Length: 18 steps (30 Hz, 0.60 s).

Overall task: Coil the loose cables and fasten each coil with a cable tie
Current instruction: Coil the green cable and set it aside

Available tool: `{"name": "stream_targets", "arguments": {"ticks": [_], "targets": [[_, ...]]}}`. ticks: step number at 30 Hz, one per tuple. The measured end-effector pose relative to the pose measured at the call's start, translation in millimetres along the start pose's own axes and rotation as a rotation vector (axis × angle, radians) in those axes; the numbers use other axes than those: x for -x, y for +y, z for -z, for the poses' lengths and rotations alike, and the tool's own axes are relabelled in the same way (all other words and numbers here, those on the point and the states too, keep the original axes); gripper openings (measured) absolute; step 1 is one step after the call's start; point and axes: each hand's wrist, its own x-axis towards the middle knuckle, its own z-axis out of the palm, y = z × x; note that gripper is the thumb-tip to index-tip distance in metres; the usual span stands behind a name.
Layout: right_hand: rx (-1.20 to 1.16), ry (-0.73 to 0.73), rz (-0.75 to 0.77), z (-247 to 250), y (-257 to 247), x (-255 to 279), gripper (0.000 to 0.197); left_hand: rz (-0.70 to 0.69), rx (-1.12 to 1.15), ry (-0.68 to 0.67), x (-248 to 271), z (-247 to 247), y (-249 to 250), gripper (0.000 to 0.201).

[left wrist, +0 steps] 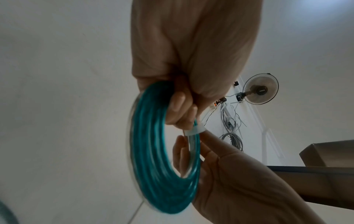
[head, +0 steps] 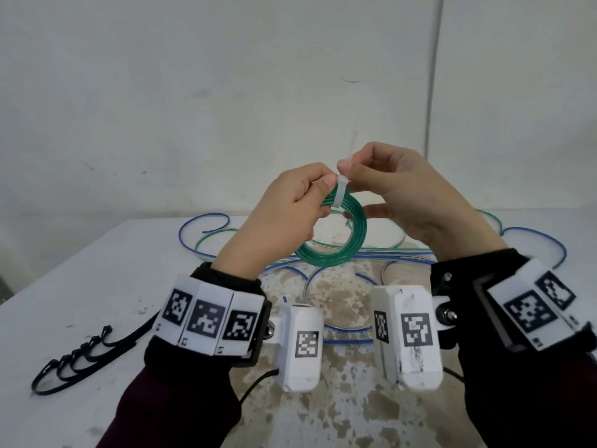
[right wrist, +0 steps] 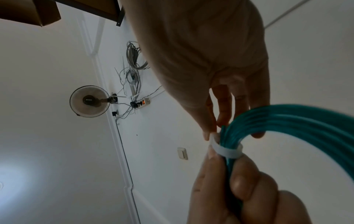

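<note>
A green cable coil (head: 336,253) is held up above the table between both hands. A white cable tie (head: 340,195) is looped round its top strands. My left hand (head: 324,197) grips the coil just left of the tie, thumb on top. My right hand (head: 345,164) pinches the tie's end right above the coil. In the left wrist view the coil (left wrist: 149,166) hangs from my left hand (left wrist: 182,109), with the tie (left wrist: 195,131) beside the fingertips. In the right wrist view my right hand (right wrist: 212,133) pinches the tie (right wrist: 228,151) wrapped round the coil (right wrist: 296,121).
Loose blue and green cables (head: 206,227) sprawl over the back half of the white table (head: 97,270). Several black cable ties (head: 80,357) lie at the front left. A plain wall stands close behind the table.
</note>
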Motion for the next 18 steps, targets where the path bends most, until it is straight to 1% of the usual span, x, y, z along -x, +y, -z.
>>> {"name": "stream_targets", "arguments": {"ticks": [3, 7, 11, 15, 18], "targets": [[0.052, 0.014, 0.033, -3.6, 2.6, 0.1, 0.017, -0.003, 0.004, -0.007, 0.9, -1.9, -1.0, 0.033], [0.095, 0.035, 0.052, -4.1, 4.1, -0.6, 0.018, -0.009, -0.052, -0.003, 2.8, -5.7, 1.6, 0.03], [0.095, 0.138, 0.102, -6.2, 3.5, -3.2, 0.021, -0.042, -0.13, 0.027, 3.0, -10.7, 4.1, 0.029], [0.128, 0.206, 0.161, -7.1, 3.8, -4.3, 0.023, -0.086, -0.173, 0.122, 2.4, -16.2, 7.0, 0.032], [0.112, 0.212, 0.138, -9.8, 7.5, -4.3, 0.024, -0.144, -0.326, 0.17, 2.9, -16.5, 7.2, 0.029]]}}
